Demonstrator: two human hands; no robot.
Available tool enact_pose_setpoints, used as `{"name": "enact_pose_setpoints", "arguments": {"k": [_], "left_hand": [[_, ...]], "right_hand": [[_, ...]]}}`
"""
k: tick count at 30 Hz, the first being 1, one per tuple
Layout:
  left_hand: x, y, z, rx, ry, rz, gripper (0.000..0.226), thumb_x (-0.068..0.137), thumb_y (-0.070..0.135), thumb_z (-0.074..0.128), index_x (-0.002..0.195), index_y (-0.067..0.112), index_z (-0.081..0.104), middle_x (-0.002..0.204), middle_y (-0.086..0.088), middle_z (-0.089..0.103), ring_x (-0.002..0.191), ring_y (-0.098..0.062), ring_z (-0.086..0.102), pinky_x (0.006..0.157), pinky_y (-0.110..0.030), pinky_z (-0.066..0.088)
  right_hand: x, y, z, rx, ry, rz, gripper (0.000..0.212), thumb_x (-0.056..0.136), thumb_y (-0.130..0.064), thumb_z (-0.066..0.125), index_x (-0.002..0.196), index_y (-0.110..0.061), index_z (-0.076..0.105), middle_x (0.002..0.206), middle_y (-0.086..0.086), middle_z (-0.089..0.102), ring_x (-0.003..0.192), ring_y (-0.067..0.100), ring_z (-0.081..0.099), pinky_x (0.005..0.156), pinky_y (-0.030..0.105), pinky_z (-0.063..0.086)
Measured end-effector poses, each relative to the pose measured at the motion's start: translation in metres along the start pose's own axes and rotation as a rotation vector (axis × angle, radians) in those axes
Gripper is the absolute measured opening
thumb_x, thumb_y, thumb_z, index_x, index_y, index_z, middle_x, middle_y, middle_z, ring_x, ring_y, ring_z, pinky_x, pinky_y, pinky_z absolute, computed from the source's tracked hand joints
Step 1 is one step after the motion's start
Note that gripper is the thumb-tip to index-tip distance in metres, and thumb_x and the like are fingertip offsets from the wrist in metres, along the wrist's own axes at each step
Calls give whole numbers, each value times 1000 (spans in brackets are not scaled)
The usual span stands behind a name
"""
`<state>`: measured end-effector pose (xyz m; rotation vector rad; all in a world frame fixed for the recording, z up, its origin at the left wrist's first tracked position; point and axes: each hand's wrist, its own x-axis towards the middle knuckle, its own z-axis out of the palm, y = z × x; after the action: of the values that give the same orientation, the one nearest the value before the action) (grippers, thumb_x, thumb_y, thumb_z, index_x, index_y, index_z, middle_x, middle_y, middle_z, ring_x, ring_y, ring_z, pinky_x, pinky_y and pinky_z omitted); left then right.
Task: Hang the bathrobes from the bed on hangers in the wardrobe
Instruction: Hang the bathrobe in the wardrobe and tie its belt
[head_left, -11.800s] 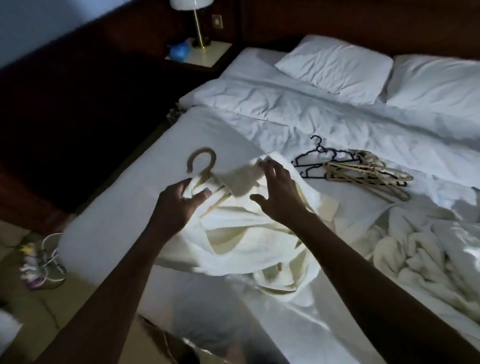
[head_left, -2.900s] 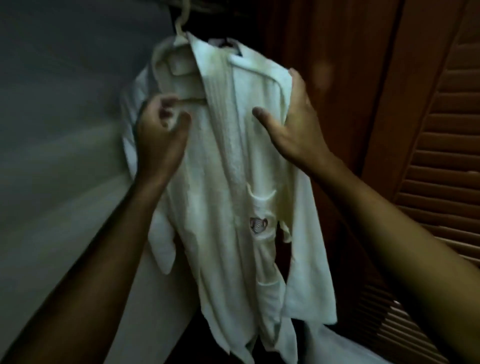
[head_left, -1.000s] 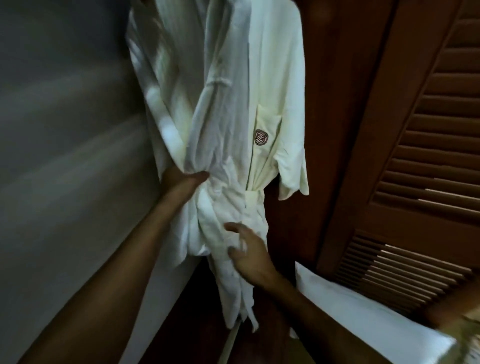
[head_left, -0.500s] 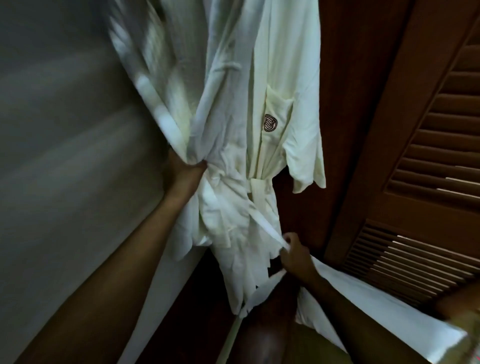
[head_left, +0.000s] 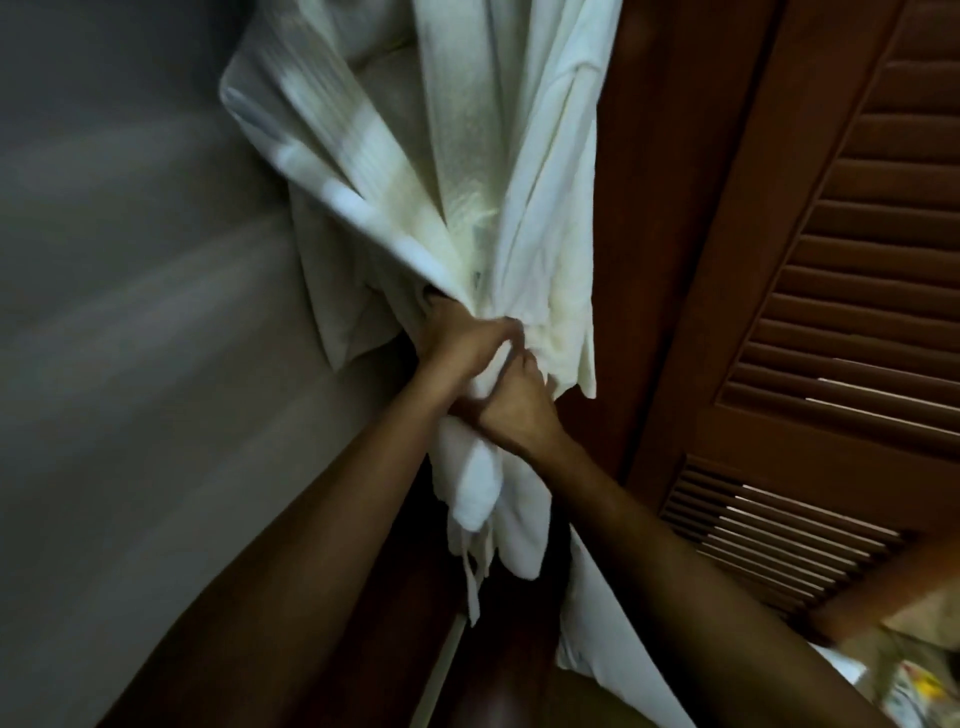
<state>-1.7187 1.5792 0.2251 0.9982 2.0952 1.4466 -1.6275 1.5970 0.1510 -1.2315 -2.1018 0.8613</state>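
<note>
Robe hangs in the wardrobe, at its left edge, just beside the grey wall and left of the louvred door. Its top runs out of frame, so hanger and rail are not in view now. Change over the last half second: right grip was low and clear of the robe, pulling a belt end out to the side; it has come up and now touches the left grip at the robe's waist. Left grip has stayed at that waist throughout. State now: left grip closed round a gathered bunch of robe, thumb across the front; right grip closed on the cloth just below it, fingers curled in. Whether the belt itself lies inside either grip cannot be told; folds hide it. A thin strip, likely a belt tail, hangs free below the bunch. Upper left fold is motion-blurred. Reading: the hanging step for this robe looks done; the present step is cinching or tidying the waist so the robe hangs closed. Judgement: this robe is near finished, release next. A second robe lay on the bed in the earliest picture, so the task is about half done at best. Risk: a hard downward tug could slip the robe off its hanger.
</note>
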Motion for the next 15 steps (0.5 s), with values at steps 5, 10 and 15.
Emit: {"name": "enact_pose_setpoints", "arguments": {"k": [5, 10, 15], "left_hand": [[-2, 3, -42, -153, -413, 21, 39, 80, 23, 85, 115, 15, 70, 107, 0, 77, 100, -17, 74, 86, -39, 61], [7, -66, -75, -384, -154, -60, 12, 95, 7, 63, 103, 11, 71, 93, -5, 77, 82, -17, 73, 76, -30, 59], [-2, -163, -41, -195, -268, -195, 53, 72, 32, 77, 118, 14, 58, 120, -9, 66, 105, -26, 66, 83, -43, 57]], "right_hand": [[4, 9, -20, 235, 253, -11, 58, 86, -46, 69, 137, -19, 60, 130, 5, 68, 121, 22, 63, 94, 24, 48], [11, 38, -55, 255, 160, 28, 54, 78, -30, 85, 128, -17, 69, 125, 8, 70, 115, 22, 67, 92, 30, 53], [4, 45, -75, 422, 84, 42, 53, 74, -8, 87, 124, -13, 70, 115, -1, 71, 95, 3, 68, 88, 31, 56]]}}
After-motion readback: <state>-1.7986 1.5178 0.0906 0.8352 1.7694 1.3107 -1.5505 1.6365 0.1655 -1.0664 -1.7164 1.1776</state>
